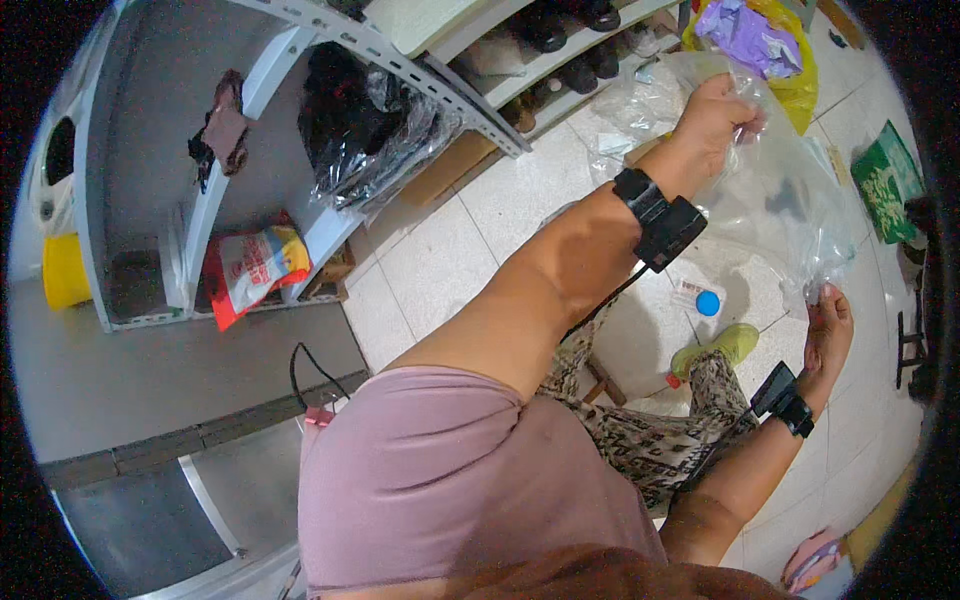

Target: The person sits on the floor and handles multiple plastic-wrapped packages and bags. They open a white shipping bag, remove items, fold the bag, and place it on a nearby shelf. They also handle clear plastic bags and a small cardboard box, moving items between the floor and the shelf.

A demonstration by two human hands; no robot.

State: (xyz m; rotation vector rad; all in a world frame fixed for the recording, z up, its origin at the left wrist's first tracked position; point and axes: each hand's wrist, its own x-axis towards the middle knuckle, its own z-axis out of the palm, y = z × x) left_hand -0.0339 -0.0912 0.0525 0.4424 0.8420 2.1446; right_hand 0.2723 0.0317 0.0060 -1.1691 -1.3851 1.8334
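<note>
A large clear plastic bag (780, 180) is stretched between my two hands. My left hand (720, 116) grips its upper part, with the film bunched at the thumb and fingers. At the opposite end, my right hand (829, 326) pinches a gathered corner of the film. Through the bag the tiled floor shows, along with a small dark patch that I cannot identify. Below the bag, a blue cap (707, 303) tops what looks like a clear container on the floor. My yellow-green shoe (716, 351) is close to it. Both wrists wear black strapped devices.
Beyond my left hand lie crumpled clear plastic (637, 105) and a yellow bag (806, 97) holding purple plastic. A green bag (887, 182) lies at the far right. Shelves with shoes (577, 71) stand at the top. A metal rack (206, 195) holds a red packet (255, 262).
</note>
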